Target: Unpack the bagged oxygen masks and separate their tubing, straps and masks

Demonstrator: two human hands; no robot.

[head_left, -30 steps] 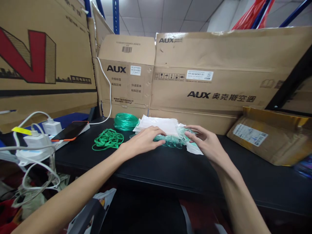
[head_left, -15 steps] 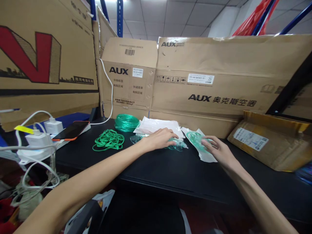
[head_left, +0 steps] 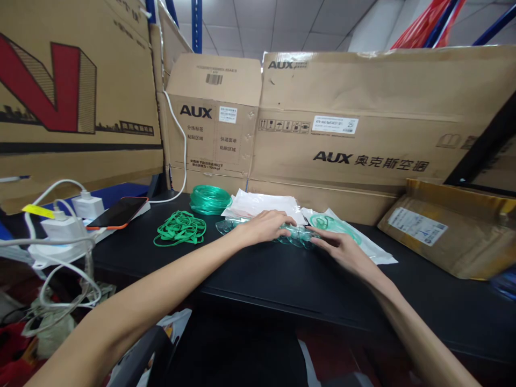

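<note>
A row of clear greenish oxygen masks (head_left: 298, 235) lies on the black table. My left hand (head_left: 268, 227) is curled over the row from above, its fingers closed on the masks. At the row's right end, my right hand (head_left: 341, 250) has its thumb and fingers around the last mask. Behind the masks lies a stack of white packets (head_left: 264, 207). Just beyond my right hand is a flat clear-and-white packet (head_left: 374, 251) with green tubing inside. My fingers hide part of the masks.
A coil of green tubing (head_left: 209, 199) and a heap of green elastic straps (head_left: 180, 228) lie to the left. Further left are a phone (head_left: 117, 213) and a power strip with white chargers (head_left: 66, 236). An opened brown carton (head_left: 443, 231) stands at right; tall cardboard panels (head_left: 342, 134) wall the back.
My right hand has moved left from the packet of green tubing to the right end of the masks. That packet now lies further right. My left hand has stayed on the masks.
</note>
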